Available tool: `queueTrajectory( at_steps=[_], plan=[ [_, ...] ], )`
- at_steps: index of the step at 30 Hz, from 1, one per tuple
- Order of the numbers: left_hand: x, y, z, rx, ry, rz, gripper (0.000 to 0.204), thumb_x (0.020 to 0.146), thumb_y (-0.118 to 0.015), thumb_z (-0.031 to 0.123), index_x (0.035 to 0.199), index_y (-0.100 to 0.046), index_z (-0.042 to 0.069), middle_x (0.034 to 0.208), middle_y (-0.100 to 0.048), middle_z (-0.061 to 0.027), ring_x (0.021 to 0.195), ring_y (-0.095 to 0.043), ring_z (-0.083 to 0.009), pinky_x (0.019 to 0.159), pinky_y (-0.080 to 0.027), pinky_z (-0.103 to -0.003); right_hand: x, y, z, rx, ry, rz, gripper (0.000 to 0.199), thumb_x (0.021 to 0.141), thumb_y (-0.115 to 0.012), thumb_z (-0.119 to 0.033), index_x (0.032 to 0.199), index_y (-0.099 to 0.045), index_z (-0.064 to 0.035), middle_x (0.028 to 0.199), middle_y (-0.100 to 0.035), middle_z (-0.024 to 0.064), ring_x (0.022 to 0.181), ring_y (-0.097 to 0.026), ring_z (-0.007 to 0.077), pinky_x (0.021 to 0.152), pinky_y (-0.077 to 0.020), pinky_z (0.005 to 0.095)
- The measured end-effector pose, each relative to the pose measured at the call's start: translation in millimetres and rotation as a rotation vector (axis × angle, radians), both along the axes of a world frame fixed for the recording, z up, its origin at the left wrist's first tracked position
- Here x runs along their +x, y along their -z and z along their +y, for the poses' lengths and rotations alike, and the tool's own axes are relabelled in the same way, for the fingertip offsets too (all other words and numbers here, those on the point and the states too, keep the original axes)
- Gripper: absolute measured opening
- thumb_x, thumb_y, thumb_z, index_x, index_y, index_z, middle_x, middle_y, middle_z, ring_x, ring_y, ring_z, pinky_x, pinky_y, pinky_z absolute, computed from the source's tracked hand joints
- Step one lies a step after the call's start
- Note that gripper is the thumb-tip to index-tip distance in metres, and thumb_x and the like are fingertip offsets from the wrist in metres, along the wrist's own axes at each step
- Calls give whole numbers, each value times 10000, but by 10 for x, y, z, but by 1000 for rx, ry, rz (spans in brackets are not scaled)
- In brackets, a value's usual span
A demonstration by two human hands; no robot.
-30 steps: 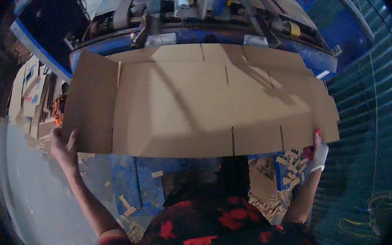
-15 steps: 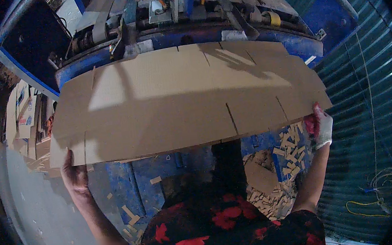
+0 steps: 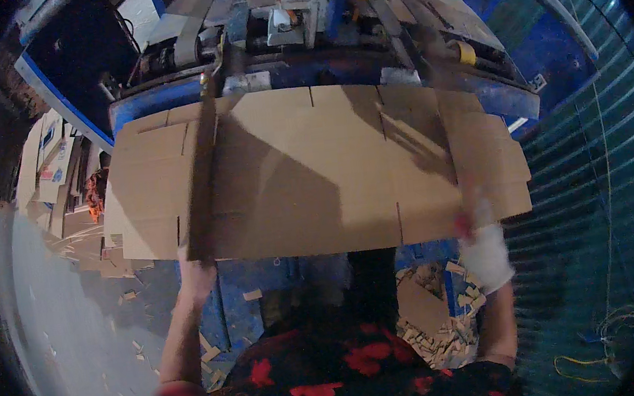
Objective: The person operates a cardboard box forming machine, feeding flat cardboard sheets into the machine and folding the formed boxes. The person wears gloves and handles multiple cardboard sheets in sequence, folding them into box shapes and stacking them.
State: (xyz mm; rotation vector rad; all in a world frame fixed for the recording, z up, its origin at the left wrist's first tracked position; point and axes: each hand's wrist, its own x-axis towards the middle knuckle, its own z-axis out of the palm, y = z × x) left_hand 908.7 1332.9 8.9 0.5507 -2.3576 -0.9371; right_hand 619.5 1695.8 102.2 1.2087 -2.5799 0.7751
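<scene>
A wide brown cardboard sheet (image 3: 293, 192) with cut slots lies before me, its left and right ends bent up toward me. My left hand (image 3: 199, 276), bare, is closed on the near end of the upturned left part, seen nearly edge-on as a dark band. My right hand (image 3: 484, 254), in a white glove with red fingertips, grips the near edge at the right upturned part; motion blurs it. Beneath, another slotted cardboard sheet (image 3: 144, 188) shows past both ends.
A blue machine (image 3: 151, 99) with rollers and belts stands just beyond the sheets. Cardboard scraps (image 3: 441, 339) are heaped below at right. Stacked cardboard (image 3: 55, 170) stands at far left. A green corrugated wall (image 3: 582, 172) runs along the right, with a yellow cord (image 3: 578, 371) by it.
Both hands have moved inward along the near edge. The top sheet's ends have bent up, uncovering the sheet below. The view has shifted slightly.
</scene>
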Motion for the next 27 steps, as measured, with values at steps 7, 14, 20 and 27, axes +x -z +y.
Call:
queueTrajectory(
  at_steps=[7,14,20,27],
  plan=[
    [-873,-287,-99,-309,115,-121,628,783,-466,-68,1393,-357,39,1417,-368,-203,1329,-325,-375,1084,-317,-415,-262,292,-982,765,-247,452,645,743,-580,-62,1358,-399,-126,1359,-416,115,1184,-480,341,1012,-341,511],
    [-1744,-109,-729,-403,97,-91,580,819,-396,-38,1391,-369,60,1431,-347,-198,1342,-293,-378,1091,-303,-431,-1295,660,-1539,563,-232,371,514,846,-457,-37,1326,-448,-221,1349,-463,38,1212,-461,320,1082,-263,488],
    [-2218,-34,-1098,-588,112,-144,577,809,-435,-4,1381,-389,58,1425,-359,-200,1327,-316,-392,1101,-284,-423,-1653,628,-1854,400,-331,346,565,795,-420,68,1314,-463,-150,1302,-500,119,1262,-409,374,1095,-249,473],
    [-2333,17,-1195,-652,131,-77,556,817,-486,84,1366,-410,39,1384,-407,-219,1302,-351,-399,1113,-258,-427,-1816,524,-2113,596,-301,449,713,747,-467,106,1397,-369,-170,1361,-446,176,1269,-397,396,1095,-239,495]
  ],
)
